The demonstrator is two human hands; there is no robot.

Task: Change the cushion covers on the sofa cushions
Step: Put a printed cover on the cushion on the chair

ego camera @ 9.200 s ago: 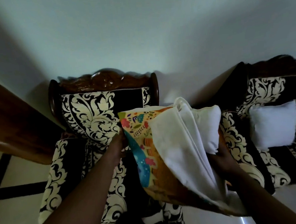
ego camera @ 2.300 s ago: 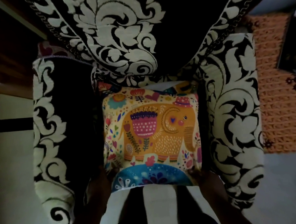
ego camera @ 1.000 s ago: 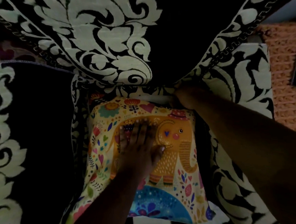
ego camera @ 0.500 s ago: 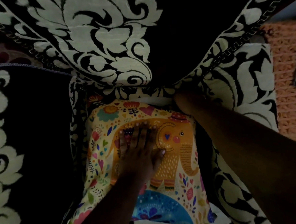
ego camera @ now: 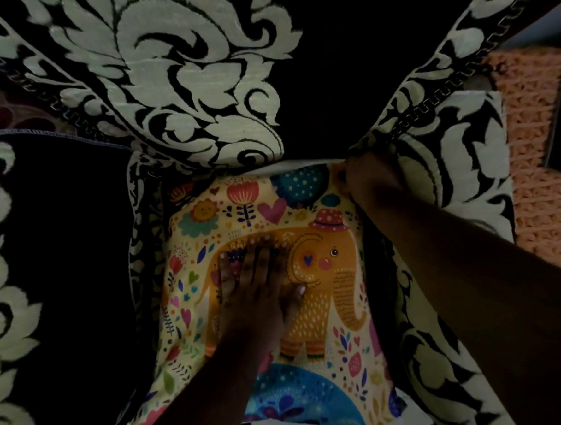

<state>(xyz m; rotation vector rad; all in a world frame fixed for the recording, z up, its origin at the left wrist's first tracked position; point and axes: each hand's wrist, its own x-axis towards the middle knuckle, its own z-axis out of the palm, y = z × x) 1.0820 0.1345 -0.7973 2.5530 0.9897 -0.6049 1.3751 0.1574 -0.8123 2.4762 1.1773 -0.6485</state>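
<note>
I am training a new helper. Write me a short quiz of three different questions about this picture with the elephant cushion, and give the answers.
1. True or false: the left hand lies flat, fingers straight, on the elephant cushion.
2. Which corner of the cushion does the right hand reach? A) far right B) near left C) near right
3. Fill in: the cushion sits on the seat of a black and cream ______.

Key
1. True
2. A
3. Armchair
</note>
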